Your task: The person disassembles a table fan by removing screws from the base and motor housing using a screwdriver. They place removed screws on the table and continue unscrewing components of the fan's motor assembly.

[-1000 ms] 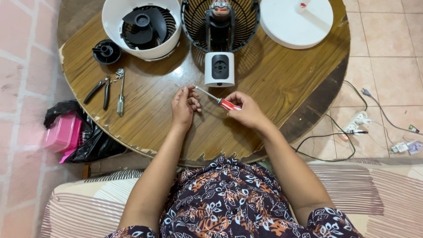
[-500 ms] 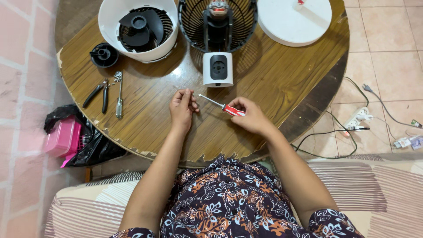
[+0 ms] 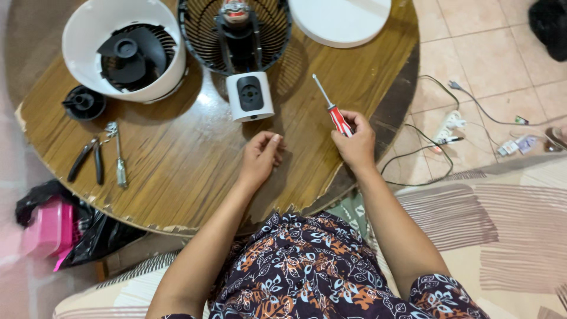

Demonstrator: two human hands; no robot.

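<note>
From the head view, a screwdriver (image 3: 333,110) is gripped in the right hand (image 3: 356,142), fingers closed round its red-and-white handle, with the thin metal shaft angled up and away over the table (image 3: 177,177). Held this way, the tip is kept off the wood and pointed toward the parts ahead. The shaft looks straight and bare; its tip is too small for its type to be told.

The left hand (image 3: 260,156) is rested on the table with fingers loosely curled and nothing seen in it; whether something small is pinched underneath cannot be told. It lies just below a white plug-like housing (image 3: 251,95) with a dark face, which is joined to a black wire grille (image 3: 236,29) holding a motor.

To the left, a white tub (image 3: 124,50) with a black fan part inside is set, a black cap (image 3: 84,101) beside it. Pliers (image 3: 88,159) and a second screwdriver (image 3: 118,155) are laid aside near the left edge, within reach. A white disc (image 3: 339,20) is placed at the far right.
</note>
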